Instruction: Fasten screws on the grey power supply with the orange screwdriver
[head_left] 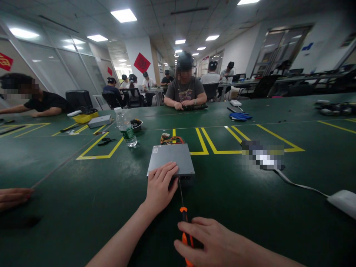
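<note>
With the left hand [162, 187] spread flat on the box [172, 157] on the counter [111, 193] and the right hand [204, 237] gripping the screwdriver [184, 222], light pressure or a tilted shaft could let the tip slip off the box's near edge.

Table surface [97, 196]: dark green, marked with yellow lines [228, 152]. A grey metal box [172, 155] rests mid-table, coloured cables [172, 139] at its far edge. To its left stand a clear bottle [128, 131], upright, and, just beside that, a round bowl [139, 128] holding dark items. Farther left: yellow tray [83, 118], second grey box [100, 121]. Far right of centre: blue item [240, 116]. Nearer right: pixelated object, contents unreadable [264, 157], and white cable [299, 186].
</note>
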`<state>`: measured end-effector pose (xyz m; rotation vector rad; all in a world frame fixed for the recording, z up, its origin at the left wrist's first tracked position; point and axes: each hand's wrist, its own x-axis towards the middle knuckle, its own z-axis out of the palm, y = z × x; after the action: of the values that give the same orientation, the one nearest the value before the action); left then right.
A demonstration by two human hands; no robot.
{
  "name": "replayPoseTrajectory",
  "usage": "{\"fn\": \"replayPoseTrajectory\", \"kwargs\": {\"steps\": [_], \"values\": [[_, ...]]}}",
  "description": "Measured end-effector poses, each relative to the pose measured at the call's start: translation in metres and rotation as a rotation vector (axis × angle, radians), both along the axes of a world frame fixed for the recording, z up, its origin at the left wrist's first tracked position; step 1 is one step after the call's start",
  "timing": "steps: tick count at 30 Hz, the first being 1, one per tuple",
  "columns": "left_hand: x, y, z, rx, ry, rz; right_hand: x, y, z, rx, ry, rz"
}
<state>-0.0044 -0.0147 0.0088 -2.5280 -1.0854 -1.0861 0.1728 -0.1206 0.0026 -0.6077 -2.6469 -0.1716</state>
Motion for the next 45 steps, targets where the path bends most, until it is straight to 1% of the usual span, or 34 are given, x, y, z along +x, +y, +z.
{"fn": "replayPoseTrajectory", "kwargs": {"steps": [2,5,7,12,15,17,19,22,24,26,28,31,35,39,42,45], "values": [[0.000,0.000,0.000,0.004,-0.004,-0.001,-0.001,0.000,0.001,0.037,0.003,0.007],[0.000,0.001,-0.001,-0.007,-0.003,0.000,-0.002,0.001,-0.004,0.133,0.081,0.010],[0.000,0.001,-0.001,-0.008,-0.003,-0.001,-0.001,0.001,-0.007,0.128,0.096,-0.003],[0.000,0.000,-0.001,-0.003,-0.004,0.003,0.001,0.001,-0.001,-0.014,0.002,-0.006],[0.001,0.001,-0.001,0.007,-0.005,0.005,-0.001,0.002,-0.001,0.043,0.004,0.006],[0.001,0.001,-0.002,0.009,-0.005,0.007,-0.002,0.002,-0.006,0.108,0.059,0.014],[0.000,0.002,-0.002,0.007,-0.002,0.010,-0.003,0.003,-0.011,0.128,0.091,0.012],[0.000,0.002,-0.003,0.011,0.002,0.015,-0.003,0.002,-0.013,0.054,0.058,-0.015],[0.000,0.002,-0.003,0.016,0.000,0.014,-0.003,0.002,-0.009,-0.016,0.013,-0.024],[0.000,0.001,-0.003,0.014,-0.004,0.010,-0.003,0.002,-0.003,-0.035,-0.015,-0.024],[0.001,0.001,-0.003,0.008,-0.004,0.007,-0.004,0.002,-0.001,0.011,-0.010,-0.016],[0.001,0.001,-0.003,0.006,-0.002,0.009,-0.005,0.002,-0.004,0.096,0.043,-0.005],[0.001,0.002,-0.003,0.019,-0.002,0.009,-0.005,0.002,-0.008,0.079,0.083,-0.029],[0.001,0.003,-0.004,0.029,-0.002,0.007,-0.001,0.003,0.000,0.121,0.118,0.016],[0.000,0.003,-0.004,0.013,0.002,0.006,0.005,0.002,0.008,0.195,0.206,0.056],[0.000,0.002,-0.003,0.007,0.002,0.009,0.012,0.001,0.010,0.250,0.276,0.067]]}}
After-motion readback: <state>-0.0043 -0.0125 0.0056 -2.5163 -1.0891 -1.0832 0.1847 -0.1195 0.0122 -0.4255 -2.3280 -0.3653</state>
